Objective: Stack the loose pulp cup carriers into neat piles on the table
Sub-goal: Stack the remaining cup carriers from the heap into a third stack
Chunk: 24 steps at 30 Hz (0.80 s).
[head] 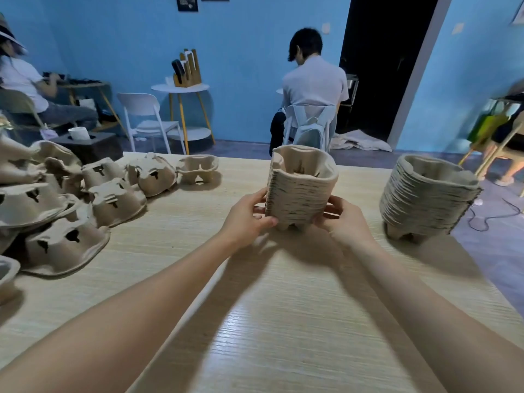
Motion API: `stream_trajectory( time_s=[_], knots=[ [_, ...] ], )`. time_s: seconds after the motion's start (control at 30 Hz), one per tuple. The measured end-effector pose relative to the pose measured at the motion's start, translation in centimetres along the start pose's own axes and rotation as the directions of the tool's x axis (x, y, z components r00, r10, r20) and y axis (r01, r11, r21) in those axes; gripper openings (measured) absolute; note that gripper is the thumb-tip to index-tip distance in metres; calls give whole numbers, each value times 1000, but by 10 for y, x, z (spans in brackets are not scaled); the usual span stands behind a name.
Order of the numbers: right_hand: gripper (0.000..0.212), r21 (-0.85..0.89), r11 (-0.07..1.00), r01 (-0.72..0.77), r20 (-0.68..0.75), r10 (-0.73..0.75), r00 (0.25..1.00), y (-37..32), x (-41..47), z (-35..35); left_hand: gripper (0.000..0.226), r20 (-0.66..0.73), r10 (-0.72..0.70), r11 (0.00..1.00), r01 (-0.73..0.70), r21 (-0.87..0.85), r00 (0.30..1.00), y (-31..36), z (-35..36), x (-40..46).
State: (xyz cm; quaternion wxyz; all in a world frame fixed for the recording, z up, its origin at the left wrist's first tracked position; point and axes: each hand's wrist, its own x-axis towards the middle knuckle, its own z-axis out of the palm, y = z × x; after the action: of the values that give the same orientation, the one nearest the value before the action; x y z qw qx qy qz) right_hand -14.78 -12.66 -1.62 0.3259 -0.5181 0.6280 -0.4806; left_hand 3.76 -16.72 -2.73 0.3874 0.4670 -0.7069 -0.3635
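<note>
A tall pile of nested pulp cup carriers point(300, 191) stands upright at the middle of the wooden table point(283, 321). My left hand point(246, 219) grips its lower left side, thumb on the front. My right hand point(343, 219) grips its lower right side. A second, wider pile of carriers point(425, 199) stands to the right near the table's edge. Several loose carriers point(113, 199) lie upside down at the left, and one single carrier point(198, 168) sits upright at the far side.
The table's right edge runs close to the second pile. Beyond the far edge a person sits on a chair point(309, 129) with their back to me. A white chair point(147, 120) and a round side table point(181, 89) stand by the blue wall.
</note>
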Motion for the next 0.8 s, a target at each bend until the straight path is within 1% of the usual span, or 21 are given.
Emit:
stream_trajectory(
  time_s=[0.23,0.33,0.43,0.47,0.5,0.57,0.67,0.8],
  knots=[
    [48,1,1000,-2,-55,2,999,10,-1,3,67,-10,9,999,-9,46,1000,-5,3,4],
    [38,10,998,-63,-110,64,992,14,-8,13,62,-34,-18,996,21,87,999,-13,-1,-3],
    [21,-32,990,-135,-176,128,976,16,-20,28,56,-61,-15,984,26,178,998,-22,-16,-14],
    [17,-58,988,-141,-187,128,974,15,-25,35,54,-69,-14,976,28,215,998,-26,-24,-20],
    [18,-86,987,-136,-181,119,976,15,-30,42,52,-77,-14,968,33,250,997,-31,-34,-26],
    [25,-116,987,-111,-129,96,987,9,-38,60,48,-98,-31,951,59,303,995,-42,-55,-39],
    [32,-129,990,-56,7,58,998,-6,-44,92,43,-158,-88,929,138,344,984,-62,-91,-57],
    [36,-187,982,33,131,-8,991,-23,-34,136,39,-237,-113,866,213,453,965,-87,-136,-73]
  ],
)
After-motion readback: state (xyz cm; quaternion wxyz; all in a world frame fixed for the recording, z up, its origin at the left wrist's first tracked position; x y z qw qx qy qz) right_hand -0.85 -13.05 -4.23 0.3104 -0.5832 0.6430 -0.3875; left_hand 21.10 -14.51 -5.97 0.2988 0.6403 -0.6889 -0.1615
